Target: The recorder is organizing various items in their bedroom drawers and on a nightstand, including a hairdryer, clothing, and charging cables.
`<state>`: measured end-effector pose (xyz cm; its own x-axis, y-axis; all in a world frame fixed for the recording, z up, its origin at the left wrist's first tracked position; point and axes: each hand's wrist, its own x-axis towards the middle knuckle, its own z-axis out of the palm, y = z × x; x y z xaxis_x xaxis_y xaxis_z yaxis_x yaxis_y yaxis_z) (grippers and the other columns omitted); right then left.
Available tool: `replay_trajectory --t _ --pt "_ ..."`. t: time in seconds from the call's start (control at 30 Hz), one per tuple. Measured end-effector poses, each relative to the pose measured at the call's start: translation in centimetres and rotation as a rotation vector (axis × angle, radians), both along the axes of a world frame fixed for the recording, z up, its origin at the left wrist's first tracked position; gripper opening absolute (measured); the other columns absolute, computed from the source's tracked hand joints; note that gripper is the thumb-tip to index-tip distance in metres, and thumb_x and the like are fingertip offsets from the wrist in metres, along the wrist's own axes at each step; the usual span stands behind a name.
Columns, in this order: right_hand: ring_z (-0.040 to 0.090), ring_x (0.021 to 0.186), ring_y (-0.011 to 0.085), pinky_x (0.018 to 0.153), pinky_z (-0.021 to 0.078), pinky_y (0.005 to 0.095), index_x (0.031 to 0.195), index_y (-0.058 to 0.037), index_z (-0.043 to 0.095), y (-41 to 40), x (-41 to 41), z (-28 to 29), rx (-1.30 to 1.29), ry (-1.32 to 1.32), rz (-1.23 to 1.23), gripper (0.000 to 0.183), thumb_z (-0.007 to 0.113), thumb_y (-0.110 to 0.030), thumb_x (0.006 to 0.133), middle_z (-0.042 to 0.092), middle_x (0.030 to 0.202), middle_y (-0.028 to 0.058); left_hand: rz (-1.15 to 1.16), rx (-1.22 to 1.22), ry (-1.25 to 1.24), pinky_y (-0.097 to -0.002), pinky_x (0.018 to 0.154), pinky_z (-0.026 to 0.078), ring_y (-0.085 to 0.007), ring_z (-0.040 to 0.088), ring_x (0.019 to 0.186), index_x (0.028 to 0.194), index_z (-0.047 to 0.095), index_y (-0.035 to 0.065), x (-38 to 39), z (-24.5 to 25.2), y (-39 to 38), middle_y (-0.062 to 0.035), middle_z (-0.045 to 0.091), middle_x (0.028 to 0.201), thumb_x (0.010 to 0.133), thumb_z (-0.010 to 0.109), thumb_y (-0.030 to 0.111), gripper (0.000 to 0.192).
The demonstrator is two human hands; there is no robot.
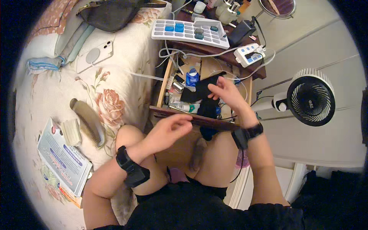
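Note:
My right hand (pixel 227 92) is over the pulled-out drawer (pixel 161 93), its bent fingers against a piece of black fabric (pixel 198 91). Whether they grip it is not clear. More black fabric (pixel 209 108) lies below, towards the drawer's front panel (pixel 198 119). My left hand (pixel 169 129) hovers by that panel, fingers curled and nothing visible in it. Inside the drawer I see a blue packet (pixel 192 78), a silver-capped container (pixel 177 86), a white-and-green tube (pixel 189 108) and cables. Each wrist wears a black strapped device.
On the dresser top are a white compartment tray (pixel 161 34), a power strip (pixel 249 54), a black adapter (pixel 243 31) and bottles. A fan (pixel 311 96) stands at right. On the bed at left lie a phone (pixel 99 56), a comb (pixel 89 123) and a printed booklet (pixel 64 161).

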<state>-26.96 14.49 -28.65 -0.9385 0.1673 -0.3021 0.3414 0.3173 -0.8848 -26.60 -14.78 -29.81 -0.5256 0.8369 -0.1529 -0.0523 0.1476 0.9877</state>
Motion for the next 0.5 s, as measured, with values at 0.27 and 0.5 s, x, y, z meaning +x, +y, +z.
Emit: replay_trajectory --t 0.27,0.5 --pt "0.064 0.083 0.0264 0.072 0.0522 0.0361 0.093 -0.0057 0.063 -9.1 7.5 4.9 0.142 0.310 0.661 0.017 0.069 -0.020 0.087 0.063 0.090 0.0100 0.118 0.342 -1.074 -0.0405 0.096 0.053 -0.0257 0.065 0.108 0.143 0.044 0.0068 -0.9 1.2 -0.5 -0.0130 0.061 0.128 0.100 0.051 0.037 0.052" --pt "0.065 0.096 0.0326 0.085 0.0521 0.0387 0.108 -0.0040 0.068 3.3 0.7 -1.3 0.456 -0.037 0.505 0.034 0.075 -0.021 0.080 0.069 0.102 0.0153 0.324 0.265 -0.921 -0.0349 0.090 0.056 -0.0224 0.067 0.107 0.127 0.054 -0.0005 -1.6 0.2 -0.3 -0.0130 0.066 0.118 0.092 0.056 0.004 0.035"
